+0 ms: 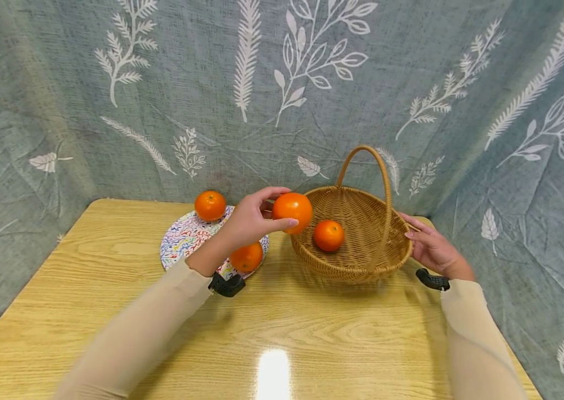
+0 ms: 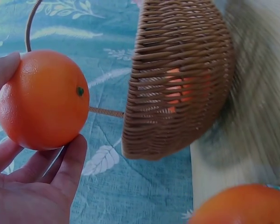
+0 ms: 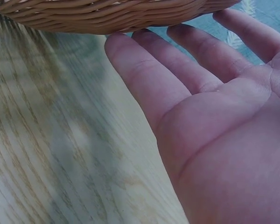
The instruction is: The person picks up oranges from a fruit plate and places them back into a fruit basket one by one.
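My left hand [image 1: 254, 219] holds an orange [image 1: 293, 212] between thumb and fingers, just left of the wicker basket [image 1: 357, 272] and above its rim level. The left wrist view shows this orange [image 2: 44, 100] with a small green stem mark, with the basket [image 2: 177, 84] beside it. Another orange [image 1: 329, 235] lies inside the basket, towards its left side. At the basket's right side is my right hand [image 1: 434, 250]. Its fairly straight fingers touch the woven wall in the right wrist view, and the palm [image 3: 228, 149] faces the camera.
A round plate with a colourful pattern [image 1: 179, 244] lies left of the basket, partly behind my left forearm. Two oranges show on it, one at the back [image 1: 210, 205] and one at the front [image 1: 247, 257]. The basket's tall handle [image 1: 387, 189] arches upward. A blue-grey leaf-print curtain [image 1: 202, 133] hangs behind the wooden table [image 1: 342, 339].
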### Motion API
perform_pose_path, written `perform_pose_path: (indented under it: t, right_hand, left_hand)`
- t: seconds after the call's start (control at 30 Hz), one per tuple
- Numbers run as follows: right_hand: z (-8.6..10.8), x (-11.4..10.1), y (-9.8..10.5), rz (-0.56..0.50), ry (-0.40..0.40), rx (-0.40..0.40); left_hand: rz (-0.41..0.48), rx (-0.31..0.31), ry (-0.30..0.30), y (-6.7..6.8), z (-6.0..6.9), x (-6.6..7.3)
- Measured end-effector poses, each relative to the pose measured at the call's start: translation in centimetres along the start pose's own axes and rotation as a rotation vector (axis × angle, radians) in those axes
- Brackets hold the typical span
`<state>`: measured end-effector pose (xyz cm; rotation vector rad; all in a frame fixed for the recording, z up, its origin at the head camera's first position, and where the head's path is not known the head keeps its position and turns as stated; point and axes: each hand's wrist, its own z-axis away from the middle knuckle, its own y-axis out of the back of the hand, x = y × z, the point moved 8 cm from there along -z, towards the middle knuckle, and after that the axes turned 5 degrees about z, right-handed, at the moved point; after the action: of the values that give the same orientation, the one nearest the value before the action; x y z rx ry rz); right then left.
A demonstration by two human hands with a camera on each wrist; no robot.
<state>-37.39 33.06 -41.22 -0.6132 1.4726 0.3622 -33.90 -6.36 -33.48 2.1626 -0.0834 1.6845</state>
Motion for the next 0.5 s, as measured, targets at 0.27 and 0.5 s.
perform_pose_path:
  t: [0.27,0.5]
  right_hand:
    - [0.0,0.2,0.1,-0.033,0.033,0.004]
    - [-0.1,0.3,-0.1,-0.016,0.04,0.006]
  left_hand:
    - [0.051,-0.02,-0.017,-1.7,-2.8,0.7]
    - [0.038,-0.034,-0.027,-3.4,-5.2,1.2]
